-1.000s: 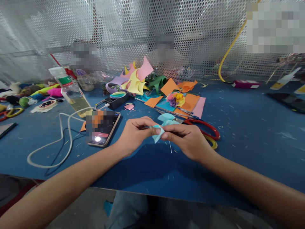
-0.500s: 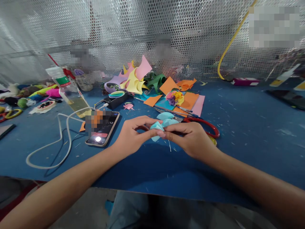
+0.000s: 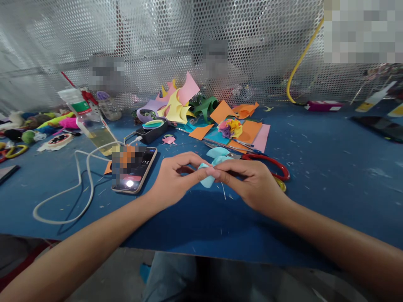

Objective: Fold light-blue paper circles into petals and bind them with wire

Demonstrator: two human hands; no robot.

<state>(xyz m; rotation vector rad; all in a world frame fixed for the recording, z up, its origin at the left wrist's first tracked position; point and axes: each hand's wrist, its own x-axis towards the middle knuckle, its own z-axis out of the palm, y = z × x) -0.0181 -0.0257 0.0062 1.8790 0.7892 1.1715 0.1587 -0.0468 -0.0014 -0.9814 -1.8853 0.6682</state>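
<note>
A small light-blue paper piece (image 3: 206, 180) is pinched between my two hands above the blue table. My left hand (image 3: 176, 178) closes on it from the left with thumb and fingertips. From the right, my right hand (image 3: 252, 180) grips the same paper, and its thumb meets my left thumb. Fingers cover part of the paper, so its full shape is hidden. Just behind lie light-blue paper pieces (image 3: 217, 152) by red-handled scissors (image 3: 281, 167). Farther back, a multicoloured paper flower (image 3: 230, 128) rests on orange sheets (image 3: 252, 131).
To the left lie a phone (image 3: 135, 172) and a looping white cable (image 3: 39, 214). A bottle of yellowish liquid (image 3: 94, 126) stands behind them. Curled coloured paper scraps (image 3: 174, 107) are heaped near the perforated metal screen (image 3: 252, 46). A dark flat device (image 3: 380, 128) lies at right.
The blue paper between my fingers has turned and now shows a smoother, flatter face below my thumbs. My hands stay in nearly the same place; the view has shifted slightly.
</note>
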